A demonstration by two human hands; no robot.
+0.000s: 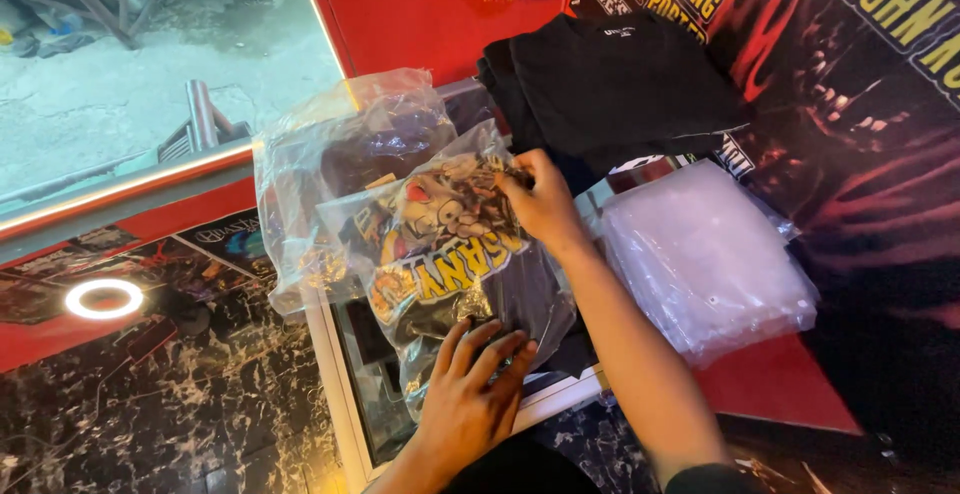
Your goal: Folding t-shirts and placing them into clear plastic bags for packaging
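Currently a printed shirt in a clear bag (450,254) is held on the glass counter (345,374): the left hand (475,389) is pressed flat, fingers spread, at its near edge, the right hand (540,204) pinched shut on its far edge. The slick plastic could likely slip or bunch under uneven pressure.

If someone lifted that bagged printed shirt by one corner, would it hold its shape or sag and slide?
The bagged printed shirt would probably sag: it is folded cloth in thin, crinkled plastic. The glossy film looks slippery, so it may slide off the bagged shirt beneath. The left hand presses flat on it while the right hand pinches its top edge.
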